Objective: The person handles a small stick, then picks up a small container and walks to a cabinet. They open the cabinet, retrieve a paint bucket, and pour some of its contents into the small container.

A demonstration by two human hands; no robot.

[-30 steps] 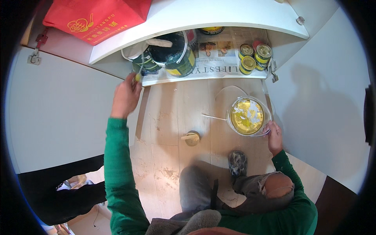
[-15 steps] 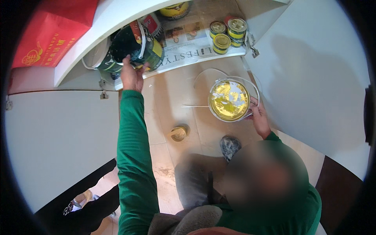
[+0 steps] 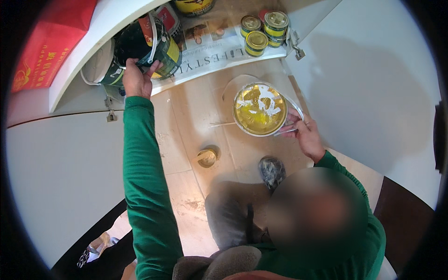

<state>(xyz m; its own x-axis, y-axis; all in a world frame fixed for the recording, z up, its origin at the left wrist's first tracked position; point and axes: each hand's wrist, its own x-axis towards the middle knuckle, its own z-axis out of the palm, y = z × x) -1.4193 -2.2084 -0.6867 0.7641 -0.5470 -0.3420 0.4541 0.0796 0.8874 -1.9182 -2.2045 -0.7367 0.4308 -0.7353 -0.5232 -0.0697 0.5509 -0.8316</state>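
Observation:
Inside the low cabinet, a dark green paint bucket (image 3: 169,57) leans with its opening toward me. My left hand (image 3: 139,78) grips its lower rim, the thumb and fingers curled over the edge. A red-handled tool (image 3: 148,33) sticks up at the bucket's mouth, beside its white handle. On the right, my right hand (image 3: 305,133) holds a round paint can (image 3: 259,112) by its side and pale wire handle. The can's gold lid has torn white scraps and yellow smears on it. Its underside is hidden.
Several small paint tins (image 3: 256,43) stand on the newspaper (image 3: 205,58) lining the shelf. A white-lidded bucket (image 3: 99,65) sits at the left. White doors (image 3: 65,177) stand open on both sides. A small tub of beige paste (image 3: 206,157) is on the tiled floor, near my shoe (image 3: 272,172).
The view has shifted slightly. The paint can's handle lies closer in beside its lid, and my right fingers are stretched more along the can. My left hand stays on the bucket rim.

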